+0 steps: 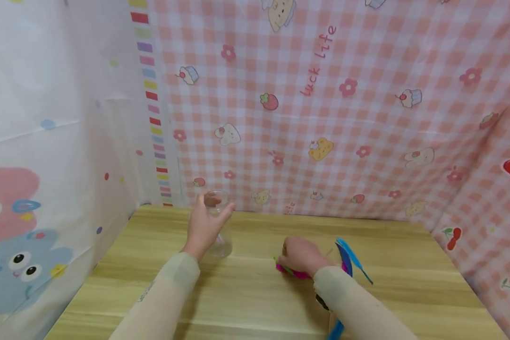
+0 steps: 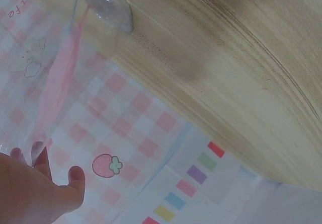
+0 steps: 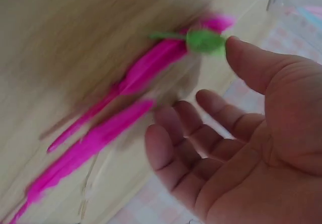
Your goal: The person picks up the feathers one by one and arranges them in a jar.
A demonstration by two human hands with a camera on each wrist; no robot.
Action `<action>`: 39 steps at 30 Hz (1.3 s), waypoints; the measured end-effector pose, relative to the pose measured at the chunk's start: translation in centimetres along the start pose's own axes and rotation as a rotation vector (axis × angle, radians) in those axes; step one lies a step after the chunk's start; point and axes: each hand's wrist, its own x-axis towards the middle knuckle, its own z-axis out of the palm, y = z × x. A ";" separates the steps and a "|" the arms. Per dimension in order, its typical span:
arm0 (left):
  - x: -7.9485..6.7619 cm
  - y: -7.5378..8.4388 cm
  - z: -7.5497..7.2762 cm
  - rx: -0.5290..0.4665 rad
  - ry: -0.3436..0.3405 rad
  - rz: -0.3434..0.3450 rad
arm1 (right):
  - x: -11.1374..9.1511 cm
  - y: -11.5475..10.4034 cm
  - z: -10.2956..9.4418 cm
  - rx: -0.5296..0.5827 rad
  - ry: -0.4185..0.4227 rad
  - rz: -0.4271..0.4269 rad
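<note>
My left hand (image 1: 205, 227) holds a tall clear cup (image 1: 223, 245) near its rim, thumb on one side and fingers round the other. Inside the cup, the left wrist view shows a pink feather (image 2: 58, 80) and a thin light-blue strand. My right hand (image 1: 302, 255) is low over the table, to the right of the cup. In the right wrist view its thumb tip meets the end of a small green feather (image 3: 205, 41), while the other fingers bend loosely, apart from the thumb. Beside it lie two magenta feathers, one (image 3: 153, 65) partly beneath the green one, the other (image 3: 88, 151) nearer.
Blue feathers lie right of my right wrist, a bright one (image 1: 353, 259) and a darker one (image 1: 343, 257). Another blue piece (image 1: 335, 329) shows under my right forearm. The wooden table (image 1: 255, 307) backs onto a pink checked cloth (image 1: 297, 184).
</note>
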 end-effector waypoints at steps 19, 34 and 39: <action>0.2 0.7 0.1 -0.032 0.001 0.014 | -0.7 0.8 -0.7 0.082 0.014 -0.133; 0.4 0.3 -0.3 -0.025 -0.009 0.012 | -3.0 -0.5 1.2 0.130 -0.116 -0.226; 0.2 0.2 -0.2 -0.034 -0.016 -0.006 | -3.5 -0.9 1.6 0.054 -0.092 -0.281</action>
